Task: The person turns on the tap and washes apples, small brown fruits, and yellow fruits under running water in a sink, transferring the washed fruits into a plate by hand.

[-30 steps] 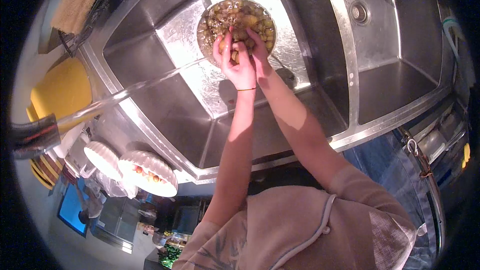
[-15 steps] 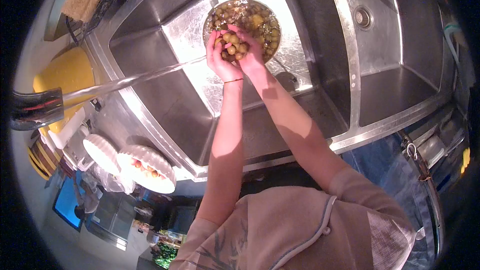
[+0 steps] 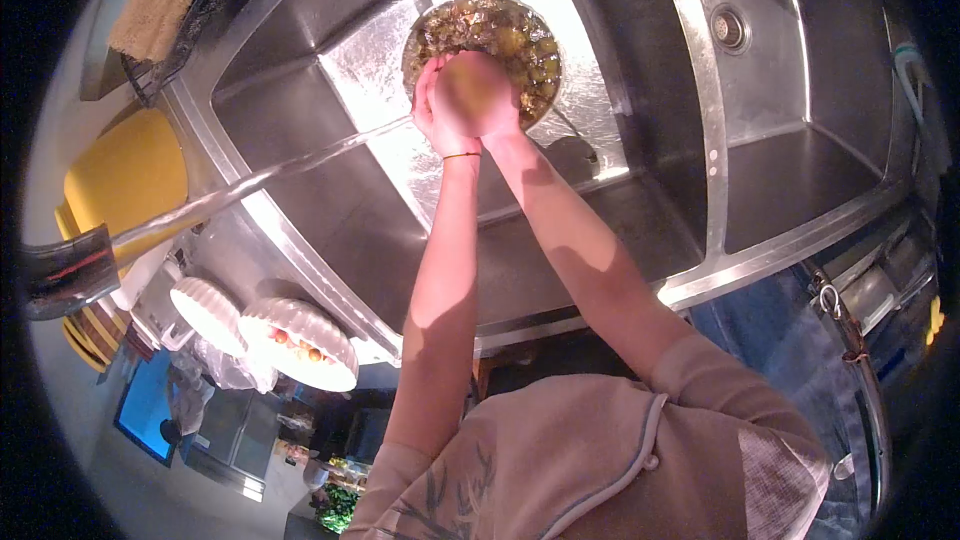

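A round bowl (image 3: 548,105) full of water and small round fruits stands in the left sink basin. At the bowl's near side, my left hand (image 3: 428,110) and my right hand (image 3: 505,115) are cupped together around a heap of the fruits (image 3: 470,90), which looks blurred. A thin band circles my left wrist. Running water (image 3: 260,175) streams from the faucet (image 3: 70,275) at the left towards my hands.
The second basin (image 3: 800,180) with its drain (image 3: 728,28) lies to the right. On the left are a sponge (image 3: 160,5), a yellow container (image 3: 125,175), and a fluted white bowl (image 3: 300,340) holding some fruits. A person (image 3: 185,400) is in the background.
The fruits in my hands, distinct before, are now blurred, and the water in the bowl looks more rippled. My hands remain cupped in nearly the same place. The view has shifted slightly.
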Demonstrator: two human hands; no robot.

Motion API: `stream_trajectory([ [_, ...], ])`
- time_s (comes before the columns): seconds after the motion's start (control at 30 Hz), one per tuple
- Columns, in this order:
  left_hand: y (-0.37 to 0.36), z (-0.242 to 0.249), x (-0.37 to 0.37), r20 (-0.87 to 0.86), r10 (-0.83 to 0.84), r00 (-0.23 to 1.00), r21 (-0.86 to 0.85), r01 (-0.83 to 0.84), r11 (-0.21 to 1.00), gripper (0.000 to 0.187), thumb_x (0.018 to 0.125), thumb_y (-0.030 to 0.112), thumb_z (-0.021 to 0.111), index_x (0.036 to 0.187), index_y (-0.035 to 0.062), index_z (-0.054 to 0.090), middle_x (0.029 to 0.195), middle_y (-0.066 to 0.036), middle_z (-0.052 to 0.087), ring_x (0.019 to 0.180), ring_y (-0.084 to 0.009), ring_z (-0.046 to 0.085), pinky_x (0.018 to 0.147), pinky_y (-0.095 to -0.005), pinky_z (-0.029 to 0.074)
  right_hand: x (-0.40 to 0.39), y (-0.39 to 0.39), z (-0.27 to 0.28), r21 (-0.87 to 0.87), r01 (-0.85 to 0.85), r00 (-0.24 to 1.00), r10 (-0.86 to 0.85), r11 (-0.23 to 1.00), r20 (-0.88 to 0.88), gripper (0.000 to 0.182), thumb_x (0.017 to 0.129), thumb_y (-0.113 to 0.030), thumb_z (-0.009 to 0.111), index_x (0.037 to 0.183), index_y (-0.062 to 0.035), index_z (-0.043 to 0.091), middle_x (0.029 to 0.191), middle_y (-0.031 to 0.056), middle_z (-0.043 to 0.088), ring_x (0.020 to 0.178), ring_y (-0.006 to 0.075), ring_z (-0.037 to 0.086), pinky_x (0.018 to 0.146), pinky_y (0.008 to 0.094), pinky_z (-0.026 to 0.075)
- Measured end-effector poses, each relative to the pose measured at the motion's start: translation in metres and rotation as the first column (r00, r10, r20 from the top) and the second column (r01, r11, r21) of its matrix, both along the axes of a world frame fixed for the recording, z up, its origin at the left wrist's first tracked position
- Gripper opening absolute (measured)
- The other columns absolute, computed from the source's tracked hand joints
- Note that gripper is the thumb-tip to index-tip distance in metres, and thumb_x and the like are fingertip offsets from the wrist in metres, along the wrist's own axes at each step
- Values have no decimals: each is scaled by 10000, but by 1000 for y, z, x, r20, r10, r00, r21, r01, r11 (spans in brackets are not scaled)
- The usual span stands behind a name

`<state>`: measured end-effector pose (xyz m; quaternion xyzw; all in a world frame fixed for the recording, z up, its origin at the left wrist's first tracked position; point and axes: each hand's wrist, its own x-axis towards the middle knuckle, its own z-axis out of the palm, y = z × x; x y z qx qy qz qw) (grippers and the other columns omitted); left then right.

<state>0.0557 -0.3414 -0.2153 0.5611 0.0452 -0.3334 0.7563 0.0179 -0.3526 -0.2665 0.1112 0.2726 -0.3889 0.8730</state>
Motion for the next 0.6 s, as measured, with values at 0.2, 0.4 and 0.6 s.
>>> stream_trajectory([
  [0.2, -8, -2, -9, 141, -56, 988, 151, 35, 988, 274, 857, 88, 435, 1075, -41, 538, 1051, -132, 565, 953, -199, 542, 865, -310, 438, -9, -13, 15, -24, -69, 976, 63, 997, -208, 358, 790, -255, 490, 1007, 18, 572, 972, 116, 611, 931, 208, 555, 874, 302, 421],
  [0.4, -4, 24, -6, 692, -576, 434, 602, 92, 793, 311, 770, 50, 466, 1056, -13, 570, 1077, -156, 575, 1030, -286, 524, 942, -359, 370, -4, -10, 21, 97, -4, 999, 9, 995, -49, 365, 804, -269, 477, 1019, 12, 565, 1006, 106, 599, 963, 222, 538, 906, 328, 395],
  [0.6, 5, 37, -9, 792, -565, 230, 570, 51, 820, 479, 689, 75, 611, 1148, 17, 488, 1128, -173, 470, 1064, -319, 457, 953, -399, 334, 1, 5, 4, 116, 4, 1000, -6, 993, 20, 446, 810, -361, 471, 1074, -9, 545, 1064, 113, 581, 1022, 259, 517, 936, 358, 376],
])
